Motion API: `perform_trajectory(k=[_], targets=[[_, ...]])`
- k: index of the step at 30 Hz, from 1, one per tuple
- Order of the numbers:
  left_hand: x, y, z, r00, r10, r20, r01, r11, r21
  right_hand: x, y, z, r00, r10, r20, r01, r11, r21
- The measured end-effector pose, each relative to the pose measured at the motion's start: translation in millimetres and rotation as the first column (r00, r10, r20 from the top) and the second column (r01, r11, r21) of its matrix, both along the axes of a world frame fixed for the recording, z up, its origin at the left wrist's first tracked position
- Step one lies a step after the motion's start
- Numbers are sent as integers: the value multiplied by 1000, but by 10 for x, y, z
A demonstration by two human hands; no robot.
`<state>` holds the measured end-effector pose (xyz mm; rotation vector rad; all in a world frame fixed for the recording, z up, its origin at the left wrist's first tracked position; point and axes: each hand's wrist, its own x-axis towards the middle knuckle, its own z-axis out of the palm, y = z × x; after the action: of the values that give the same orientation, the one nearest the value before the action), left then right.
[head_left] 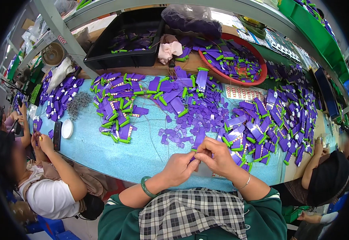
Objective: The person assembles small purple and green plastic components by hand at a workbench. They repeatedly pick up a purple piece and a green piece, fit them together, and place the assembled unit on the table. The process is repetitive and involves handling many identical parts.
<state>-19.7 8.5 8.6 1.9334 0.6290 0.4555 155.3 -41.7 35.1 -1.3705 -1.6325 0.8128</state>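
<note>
both hands pinched on 1 purple strip (199, 141): left hand (179, 168) clenched low, right hand (217, 157) grips mid.

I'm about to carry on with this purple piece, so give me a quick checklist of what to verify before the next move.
1. Purple piece gripped by both hands: ok, left hand and right hand meet on it.
2. Green end fitted on that piece: cannot tell, the fingers cover its lower end.
3. More purple pieces within reach: ok, right-hand pile lies close.
4. Bare spot on the blue table for setting down: ok.
5. Neighbours' hands apart from yours: ok.
</note>
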Motion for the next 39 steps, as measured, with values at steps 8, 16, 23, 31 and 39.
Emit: perform_trajectory(k=[8, 16, 23, 31, 39], targets=[[164, 68, 45, 996, -85, 38, 92, 959, -266, 139, 9, 5, 997, -45, -63, 38, 993, -114], [265, 1576, 132, 948, 288, -138, -160, 801, 578, 1306, 20, 465, 850, -237, 470, 245, 968, 45], [240, 2244, -156, 884, 362, -296, 107, 460, 881, 825, -271, 215, 733, -123, 669, 21, 987, 158], [76, 2176, -224, 934, 219, -282, 77, 649, 757, 272, -527, -220, 653, 28, 757, -87, 995, 38], [-44, 2150, 103, 933, 137, -333, 206, 555, 806, 203, -436, -294, 707, -8, 708, -91, 991, 103]])
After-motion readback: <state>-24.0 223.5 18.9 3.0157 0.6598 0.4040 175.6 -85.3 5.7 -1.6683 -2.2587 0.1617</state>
